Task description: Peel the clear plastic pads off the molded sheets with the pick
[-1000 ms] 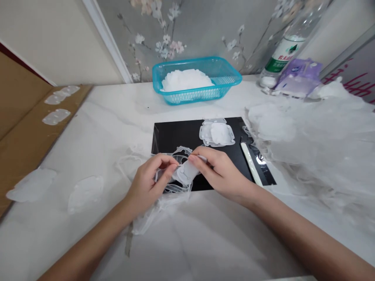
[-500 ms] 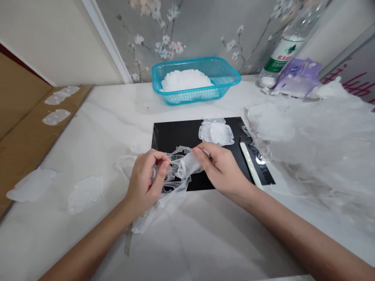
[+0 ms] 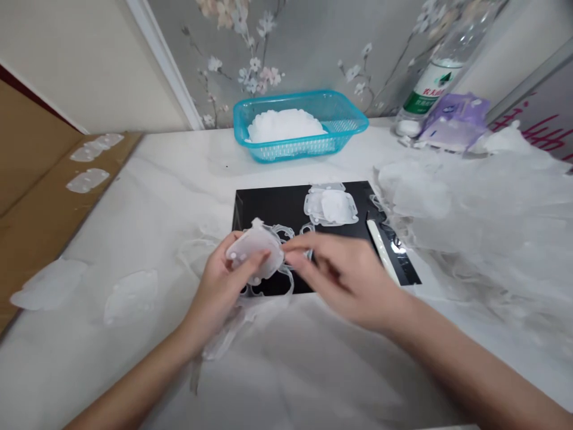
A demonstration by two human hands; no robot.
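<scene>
My left hand (image 3: pixel 224 272) grips a thin, translucent white plastic piece (image 3: pixel 257 254) with rounded corners and small holes, its thumb flat across the face. At that piece's right edge, my right hand (image 3: pixel 333 266) is closed in a pinch, smeared by motion; what its fingertips hold is too small to make out. Below both hands, clear cut-out scraps (image 3: pixel 286 280) lie on a black board (image 3: pixel 268 206) and spill over its front edge. A small stack of similar white pieces (image 3: pixel 335 206) rests at the board's back right.
Behind the board stands a blue basket (image 3: pixel 344 134) with white pieces inside. On the right are a white pen-like tool (image 3: pixel 382 251), a large heap of translucent scraps (image 3: pixel 483 221), a bottle (image 3: pixel 425 89) and a purple packet (image 3: pixel 456 122). Loose pieces (image 3: pixel 132 295) and cardboard (image 3: pixel 54 203) lie left.
The plastic piece has passed from my right hand into my left and now faces up, flatter. My right hand has shifted to its right edge. Scraps that were between the hands lie lower.
</scene>
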